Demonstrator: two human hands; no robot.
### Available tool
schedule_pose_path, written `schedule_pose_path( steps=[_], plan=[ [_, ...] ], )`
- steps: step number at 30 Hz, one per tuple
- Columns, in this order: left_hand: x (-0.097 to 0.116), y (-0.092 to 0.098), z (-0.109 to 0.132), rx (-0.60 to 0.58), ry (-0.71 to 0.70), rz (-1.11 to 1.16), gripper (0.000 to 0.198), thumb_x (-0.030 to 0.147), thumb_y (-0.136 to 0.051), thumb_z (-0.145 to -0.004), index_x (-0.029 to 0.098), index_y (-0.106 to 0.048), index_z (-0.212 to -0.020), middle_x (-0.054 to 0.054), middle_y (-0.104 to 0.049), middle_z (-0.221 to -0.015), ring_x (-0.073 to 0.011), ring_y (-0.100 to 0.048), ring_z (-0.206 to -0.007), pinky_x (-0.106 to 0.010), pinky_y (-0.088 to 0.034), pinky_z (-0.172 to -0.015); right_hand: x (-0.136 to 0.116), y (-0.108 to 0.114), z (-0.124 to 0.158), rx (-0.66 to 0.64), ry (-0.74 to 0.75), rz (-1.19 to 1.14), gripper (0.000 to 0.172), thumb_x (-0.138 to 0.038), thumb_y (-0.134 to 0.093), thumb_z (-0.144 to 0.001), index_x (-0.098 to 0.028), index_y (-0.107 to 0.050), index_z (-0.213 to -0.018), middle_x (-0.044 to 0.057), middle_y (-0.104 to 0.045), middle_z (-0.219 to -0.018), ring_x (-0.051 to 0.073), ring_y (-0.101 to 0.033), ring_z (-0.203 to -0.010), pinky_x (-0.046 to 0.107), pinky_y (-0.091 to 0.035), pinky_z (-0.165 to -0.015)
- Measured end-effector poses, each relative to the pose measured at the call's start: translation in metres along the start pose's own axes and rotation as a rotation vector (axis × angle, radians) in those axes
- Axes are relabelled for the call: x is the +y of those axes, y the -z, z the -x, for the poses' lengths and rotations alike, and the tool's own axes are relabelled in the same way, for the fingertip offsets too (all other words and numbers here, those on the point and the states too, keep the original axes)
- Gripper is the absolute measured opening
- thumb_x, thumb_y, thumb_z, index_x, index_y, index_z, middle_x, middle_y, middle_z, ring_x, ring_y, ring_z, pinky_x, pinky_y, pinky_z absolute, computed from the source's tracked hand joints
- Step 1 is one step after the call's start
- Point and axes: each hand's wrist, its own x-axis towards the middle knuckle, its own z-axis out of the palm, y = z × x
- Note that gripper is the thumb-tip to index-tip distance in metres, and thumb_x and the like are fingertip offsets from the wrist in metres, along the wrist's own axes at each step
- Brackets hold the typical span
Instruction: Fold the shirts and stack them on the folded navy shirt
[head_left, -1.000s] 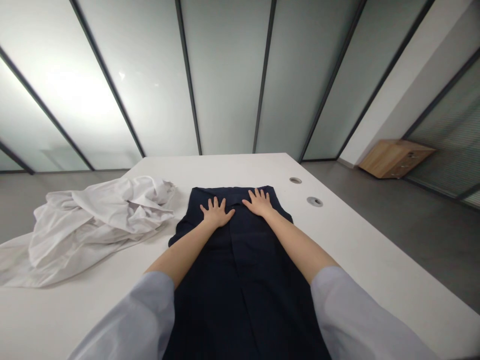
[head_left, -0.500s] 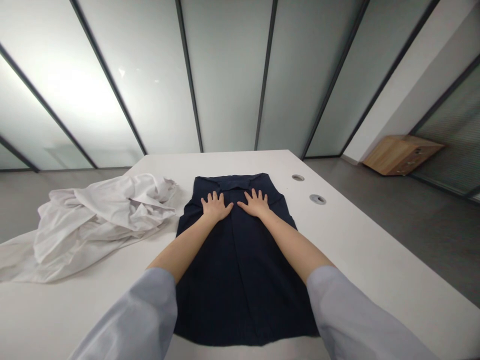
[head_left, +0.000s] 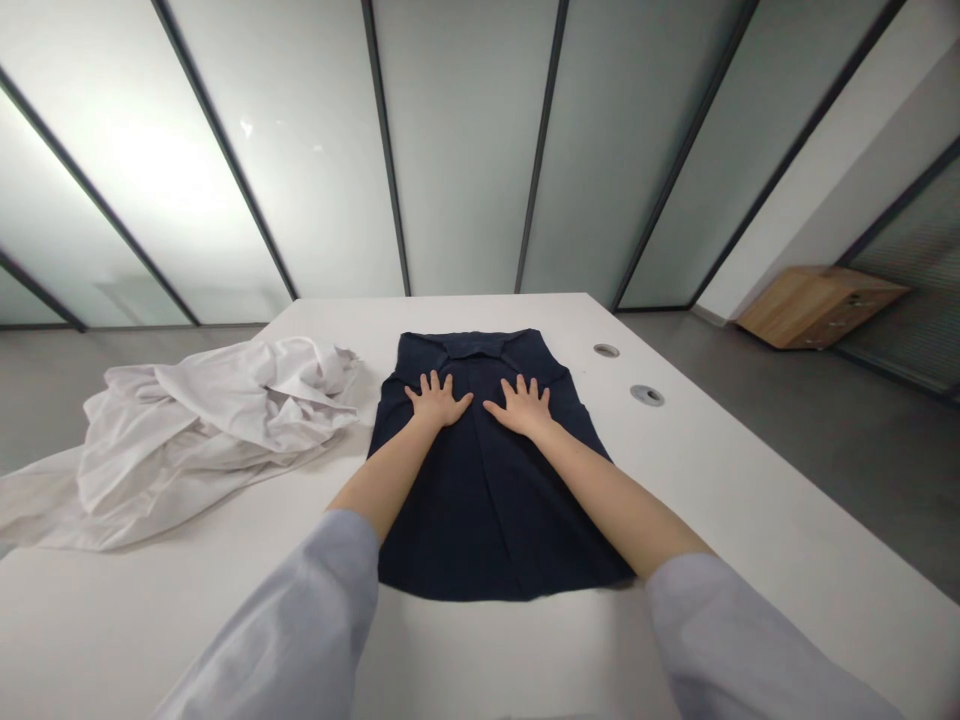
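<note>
A dark navy garment (head_left: 480,500) lies spread flat on the white table (head_left: 750,520), its far end narrower and its near hem curved. Whether it is a skirt or a shirt I cannot tell. A seam runs down its middle, and a small folded flap (head_left: 476,349) shows at the far end. My left hand (head_left: 438,401) rests palm down on the cloth left of the seam, fingers spread. On the other side of the seam my right hand (head_left: 523,406) lies in the same way, open and flat. Neither hand grips the fabric.
A crumpled white cloth (head_left: 210,430) is heaped on the table's left side and reaches past its edge. Two round cable holes, one farther (head_left: 606,350) and one nearer (head_left: 647,395), are set in the tabletop at right. A wooden cabinet (head_left: 810,305) stands beyond, by frosted glass panels (head_left: 465,150).
The garment has shifted away from me, and its near hem now lies farther up the table. Both hands stay flat on it. The whole view has shifted slightly.
</note>
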Motion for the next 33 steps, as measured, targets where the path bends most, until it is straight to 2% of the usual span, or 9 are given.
schedule_pose_path(
  steps=[5,8,11,13,16,20,25,29,33],
  plan=[
    [-0.003,0.005,-0.013,0.024,-0.032,-0.004,0.084,0.073,-0.022,-0.083,0.022,-0.028,-0.149,-0.015,-0.018,-0.157,-0.0419,-0.013,-0.142,-0.067,-0.014,-0.107,0.005,-0.004,-0.006,-0.042,-0.042,-0.025,0.092,-0.081,-0.017,-0.081,-0.023,-0.020,-0.152,0.015,-0.010,-0.158,0.044,-0.006,-0.141,0.066,-0.004,-0.107],
    [0.002,0.010,-0.012,0.134,-0.063,-0.032,0.077,0.066,-0.029,-0.086,0.017,-0.034,-0.146,-0.017,-0.025,-0.155,-0.0409,-0.018,-0.141,-0.061,-0.014,-0.110,0.005,-0.003,-0.018,-0.029,-0.043,-0.029,0.093,-0.081,-0.018,-0.081,-0.022,-0.021,-0.152,0.014,-0.010,-0.159,0.043,-0.005,-0.142,0.065,-0.004,-0.107],
    [0.010,0.015,-0.005,0.220,-0.109,-0.057,0.066,0.057,-0.034,-0.088,0.016,-0.045,-0.138,-0.018,-0.038,-0.147,-0.0379,-0.029,-0.136,-0.055,-0.017,-0.111,0.005,0.000,-0.029,-0.030,-0.038,-0.021,0.091,-0.080,-0.019,-0.082,-0.021,-0.020,-0.152,0.014,-0.010,-0.159,0.042,-0.006,-0.142,0.064,-0.005,-0.108],
    [0.013,0.015,0.002,0.185,-0.109,-0.062,0.064,0.058,-0.035,-0.088,0.017,-0.049,-0.134,-0.017,-0.043,-0.144,-0.0374,-0.034,-0.133,-0.056,-0.020,-0.110,0.006,0.001,-0.033,-0.033,-0.026,-0.014,0.090,-0.078,-0.019,-0.083,-0.022,-0.020,-0.152,0.014,-0.010,-0.159,0.042,-0.007,-0.142,0.062,-0.006,-0.109],
    [0.009,0.013,0.014,0.043,-0.068,-0.052,0.072,0.065,-0.031,-0.086,0.018,-0.043,-0.140,-0.018,-0.034,-0.150,-0.0401,-0.029,-0.136,-0.062,-0.021,-0.107,0.009,0.002,-0.032,-0.025,0.001,-0.007,0.085,-0.074,-0.020,-0.086,-0.021,-0.022,-0.152,0.014,-0.012,-0.158,0.040,-0.009,-0.142,0.060,-0.008,-0.110],
    [-0.005,0.008,0.030,-0.075,-0.048,-0.026,0.079,0.069,-0.023,-0.086,0.022,-0.029,-0.149,-0.015,-0.019,-0.157,-0.0403,-0.016,-0.142,-0.066,-0.019,-0.106,0.015,0.003,-0.017,0.050,0.069,0.043,0.077,-0.066,-0.026,-0.090,-0.017,-0.028,-0.149,0.016,-0.016,-0.157,0.036,-0.012,-0.143,0.056,-0.009,-0.111],
    [-0.018,0.007,0.048,-0.106,-0.047,-0.033,0.080,0.070,-0.020,-0.086,0.023,-0.025,-0.150,-0.014,-0.015,-0.158,-0.0396,-0.013,-0.143,-0.068,-0.017,-0.106,0.027,0.005,0.014,0.056,0.140,0.091,0.068,-0.059,-0.029,-0.092,-0.017,-0.035,-0.146,0.016,-0.023,-0.155,0.035,-0.017,-0.141,0.055,-0.014,-0.111],
    [-0.023,0.005,0.060,-0.086,-0.065,-0.040,0.079,0.069,-0.020,-0.087,0.023,-0.025,-0.150,-0.014,-0.017,-0.158,-0.0381,-0.014,-0.143,-0.066,-0.016,-0.108,0.041,0.001,0.039,0.075,0.163,0.090,0.064,-0.057,-0.030,-0.094,-0.019,-0.039,-0.144,0.015,-0.029,-0.153,0.034,-0.024,-0.139,0.053,-0.020,-0.110],
    [-0.031,0.002,0.072,0.046,-0.145,-0.020,0.071,0.066,-0.028,-0.089,0.022,-0.038,-0.143,-0.013,-0.030,-0.153,-0.0344,-0.026,-0.140,-0.057,-0.023,-0.110,0.051,-0.005,0.053,0.141,0.190,0.061,0.058,-0.054,-0.032,-0.095,-0.018,-0.044,-0.139,0.015,-0.037,-0.148,0.032,-0.032,-0.136,0.048,-0.026,-0.108]
  ],
)
